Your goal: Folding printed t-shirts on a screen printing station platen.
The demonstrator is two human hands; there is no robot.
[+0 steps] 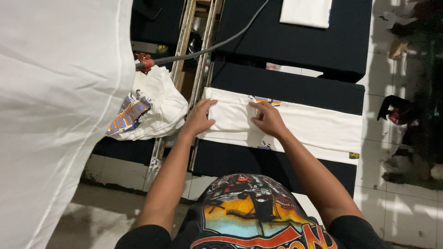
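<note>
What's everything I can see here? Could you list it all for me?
folded shirt: one, white with a printed edge, lying across the near black table
black tables: two, near and far
folded white cloth: one, on the far table
printed shirts: small pile, white, left of the tables
hanging cloth: one, white, far left
cable: one, grey, running from the top to the left
floor tiles: white, on the right
left hand: on the shirt's left end
right hand: pressing the shirt's middle

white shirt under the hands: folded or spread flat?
Folded. The white shirt lies as a long narrow strip across the black table, print mostly tucked under. The left hand and right hand press on its left part.
</note>
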